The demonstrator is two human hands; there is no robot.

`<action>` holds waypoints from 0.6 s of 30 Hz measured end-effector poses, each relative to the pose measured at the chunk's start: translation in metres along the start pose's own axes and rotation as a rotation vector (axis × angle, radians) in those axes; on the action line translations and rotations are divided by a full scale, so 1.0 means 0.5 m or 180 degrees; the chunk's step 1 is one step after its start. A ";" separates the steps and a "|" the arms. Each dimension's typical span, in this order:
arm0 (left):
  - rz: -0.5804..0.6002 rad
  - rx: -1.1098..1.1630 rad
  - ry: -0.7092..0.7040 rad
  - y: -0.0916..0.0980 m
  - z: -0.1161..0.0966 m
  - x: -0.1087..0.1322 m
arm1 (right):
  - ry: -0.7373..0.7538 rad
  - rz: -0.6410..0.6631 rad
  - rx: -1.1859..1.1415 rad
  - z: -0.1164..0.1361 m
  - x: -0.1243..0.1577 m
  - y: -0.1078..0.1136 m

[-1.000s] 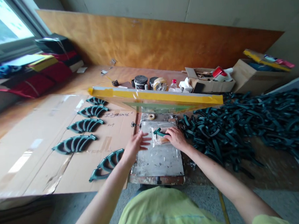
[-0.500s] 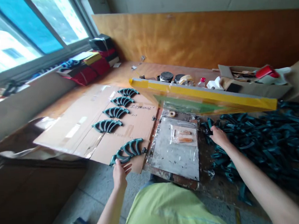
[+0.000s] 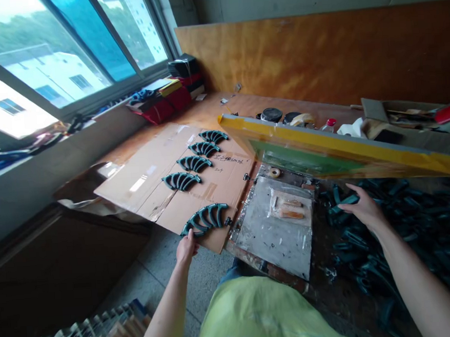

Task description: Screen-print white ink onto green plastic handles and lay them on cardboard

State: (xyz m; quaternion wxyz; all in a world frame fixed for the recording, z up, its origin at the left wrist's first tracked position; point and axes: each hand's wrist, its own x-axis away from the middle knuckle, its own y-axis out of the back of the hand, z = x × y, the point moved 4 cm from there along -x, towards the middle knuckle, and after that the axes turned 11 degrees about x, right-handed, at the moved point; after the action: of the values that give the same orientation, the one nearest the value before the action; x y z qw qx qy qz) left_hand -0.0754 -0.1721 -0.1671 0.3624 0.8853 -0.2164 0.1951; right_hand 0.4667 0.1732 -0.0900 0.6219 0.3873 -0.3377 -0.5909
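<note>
At the left hand (image 3: 185, 249), the fingers (image 3: 191, 237) meet the lower tip of a curved, ribbed teal plastic part (image 3: 205, 218), which lies at the near edge of a flattened cardboard sheet (image 3: 133, 182). The fingers are gathered close around that tip; this view does not show whether they grip it or only steady it. Farther out from these fingers, four matching parts (image 3: 194, 163) lie in a line on the same sheet, all curved the same way, with even gaps between them. This spacing appears intended to keep each part from touching its neighbour. Handwritten marks (image 3: 228, 159) appear on the cardboard just beside the row.

To the right of the left fingers, between the two hands, lies a stained metal plate (image 3: 271, 247) carrying a clear plastic bag (image 3: 291, 205) with orange-tan pieces inside. Above it, a screen frame edged in yellow tape (image 3: 324, 151) is tilted up, apparently so that the plate stays open to the hands.

At the right hand (image 3: 362, 210), the fingers (image 3: 353, 204) are extended and open, with one teal part (image 3: 348, 199) just at their tips, above a large loose pile of like parts (image 3: 417, 227) placed within this hand's reach. Beyond these fingers, round tins (image 3: 271, 115) and a small plastic bottle (image 3: 329, 125) stand on the plywood surface (image 3: 239, 106).
</note>
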 end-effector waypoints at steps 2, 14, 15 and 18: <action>-0.0446 -0.0318 -0.0204 0.006 -0.014 0.026 | 0.0094 0.0118 -0.0387 0.050 0.031 0.007; -0.0942 -0.1172 -0.1038 -0.165 -0.098 0.114 | 0.2169 -0.0136 -0.0259 0.253 0.139 -0.147; -0.0945 -0.1204 -0.1008 -0.171 -0.102 0.108 | 0.2262 -0.0194 -0.0168 0.256 0.141 -0.152; -0.0935 -0.1312 -0.0927 -0.181 -0.106 0.092 | 0.2431 -0.0277 0.0076 0.265 0.147 -0.161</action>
State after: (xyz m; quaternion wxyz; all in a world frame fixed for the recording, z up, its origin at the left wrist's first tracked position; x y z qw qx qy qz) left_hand 0.0001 -0.0863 -0.1595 0.5241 0.8336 -0.1707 -0.0368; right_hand 0.3176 0.0891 -0.1011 0.6727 0.6008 -0.0718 -0.4259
